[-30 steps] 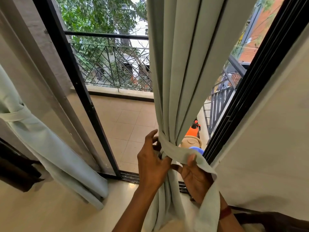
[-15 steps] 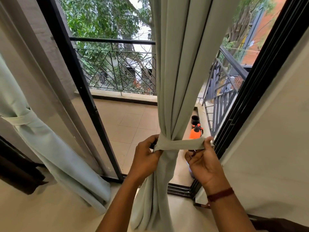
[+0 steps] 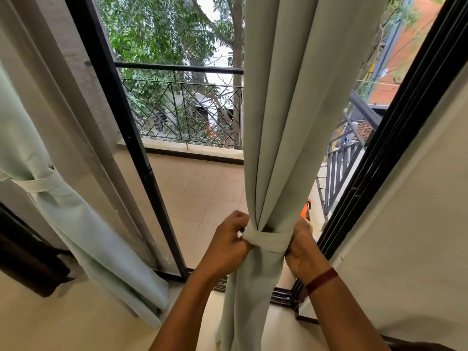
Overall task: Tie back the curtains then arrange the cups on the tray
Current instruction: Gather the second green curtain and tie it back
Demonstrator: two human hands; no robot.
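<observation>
Here the grey curtain (image 3: pixel 291 122) hangs gathered in the open doorway, with the tie-back band (image 3: pixel 268 240) wrapped round its narrowed middle. The left hand (image 3: pixel 225 245) pinches the band's left end with curled fingers, and the right hand (image 3: pixel 304 252) grips its right side, fingertips hidden behind the cloth. At far left a second curtain (image 3: pixel 76 224) is bound by its own band (image 3: pixel 40 184).

Tied curtain (image 3: pixel 76 224) far left, band (image 3: pixel 268 240) around middle curtain (image 3: pixel 291 122) — left hand (image 3: pixel 228 247) left of it, right hand (image 3: pixel 304 252) right, railing (image 3: pixel 182 112) behind.
</observation>
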